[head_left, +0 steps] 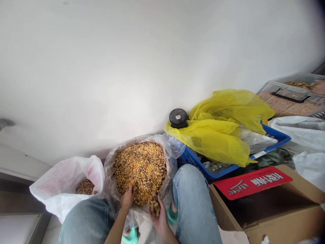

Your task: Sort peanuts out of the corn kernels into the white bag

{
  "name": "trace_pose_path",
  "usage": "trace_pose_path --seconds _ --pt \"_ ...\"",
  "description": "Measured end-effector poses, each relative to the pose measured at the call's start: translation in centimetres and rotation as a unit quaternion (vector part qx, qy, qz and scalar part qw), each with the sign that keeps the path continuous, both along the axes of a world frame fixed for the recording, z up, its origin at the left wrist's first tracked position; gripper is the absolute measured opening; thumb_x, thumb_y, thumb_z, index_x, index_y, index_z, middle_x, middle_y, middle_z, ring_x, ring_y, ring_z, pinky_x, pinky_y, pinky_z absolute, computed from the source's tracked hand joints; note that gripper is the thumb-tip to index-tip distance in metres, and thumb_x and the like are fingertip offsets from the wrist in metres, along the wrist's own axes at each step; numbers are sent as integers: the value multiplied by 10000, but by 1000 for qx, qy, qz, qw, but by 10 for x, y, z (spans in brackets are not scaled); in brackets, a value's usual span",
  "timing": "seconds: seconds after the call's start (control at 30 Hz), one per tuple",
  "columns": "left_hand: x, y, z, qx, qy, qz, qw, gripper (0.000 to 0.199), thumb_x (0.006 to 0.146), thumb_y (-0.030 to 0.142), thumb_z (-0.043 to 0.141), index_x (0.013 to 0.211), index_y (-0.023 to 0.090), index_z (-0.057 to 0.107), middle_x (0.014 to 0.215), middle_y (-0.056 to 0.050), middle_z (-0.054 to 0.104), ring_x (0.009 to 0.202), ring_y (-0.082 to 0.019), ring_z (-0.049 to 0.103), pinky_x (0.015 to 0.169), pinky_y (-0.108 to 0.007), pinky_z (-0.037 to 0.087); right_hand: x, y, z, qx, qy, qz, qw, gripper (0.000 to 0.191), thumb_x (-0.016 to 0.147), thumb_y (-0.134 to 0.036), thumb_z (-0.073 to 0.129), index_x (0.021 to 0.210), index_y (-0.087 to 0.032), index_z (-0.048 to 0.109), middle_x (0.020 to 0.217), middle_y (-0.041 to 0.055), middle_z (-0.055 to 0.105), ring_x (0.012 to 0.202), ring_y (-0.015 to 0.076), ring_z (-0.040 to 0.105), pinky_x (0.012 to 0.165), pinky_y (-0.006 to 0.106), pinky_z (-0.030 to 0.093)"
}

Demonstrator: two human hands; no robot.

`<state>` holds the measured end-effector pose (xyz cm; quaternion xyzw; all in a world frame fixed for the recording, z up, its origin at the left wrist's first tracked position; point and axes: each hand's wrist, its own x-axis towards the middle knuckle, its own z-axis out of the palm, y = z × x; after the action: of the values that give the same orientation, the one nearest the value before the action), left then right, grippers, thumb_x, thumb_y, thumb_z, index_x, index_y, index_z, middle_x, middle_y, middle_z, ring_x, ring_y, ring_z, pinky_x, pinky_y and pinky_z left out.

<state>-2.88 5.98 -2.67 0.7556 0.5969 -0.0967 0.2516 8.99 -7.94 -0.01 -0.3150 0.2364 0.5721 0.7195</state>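
A wide sack lined with clear plastic (170,189) stands between my knees, filled with unshelled peanuts and yellow corn kernels (142,169) mixed together. My left hand (127,197) dips into the near side of the mix. Its fingers are drawn together at the surface, and what they hold, if anything, is hidden. At the sack's near right edge, my right hand (160,217) is cupped around a small heap of unshelled peanuts (154,206). To the left, a white woven sack (63,173) lies open with more peanuts (85,187) inside.
On the right, a blue plastic basket (218,173) is draped with yellow mesh cloth (223,135); a small black fan (178,118) rests by it. An open cardboard box (281,220) stands nearer. A clear lidded bin (291,96) is farther right. The white wall (101,74) rises behind.
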Motion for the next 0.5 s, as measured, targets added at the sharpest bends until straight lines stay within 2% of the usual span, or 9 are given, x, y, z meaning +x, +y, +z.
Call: trace_pose_path --seconds 0.13,0.27,0.5 --pt "-1 0 0 -1 -17 12 1000 306 815 236 344 1109 206 424 1035 -103 617 921 -195 575 757 -278 386 1 0 0 15 60 -8 998 339 570 -278 696 886 -210 594 736 -11 678 648 156 628 551 279 506" --pt "-1 0 0 3 -28 5 1000 288 822 253 320 1074 197 448 1048 -105 611 927 -204 573 749 -283 391 2 1 3 14 72 -11 997 328 558 -260 705 863 -206 598 741 -9 683 643 149 630 561 271 509" --pt "-1 0 0 -4 -46 29 999 297 816 252 335 1088 215 447 1085 -90 602 973 -185 560 781 -272 389 2 2 -1 11 72 -5 997 349 525 -243 723 853 -205 610 724 -4 685 629 155 630 522 259 504"
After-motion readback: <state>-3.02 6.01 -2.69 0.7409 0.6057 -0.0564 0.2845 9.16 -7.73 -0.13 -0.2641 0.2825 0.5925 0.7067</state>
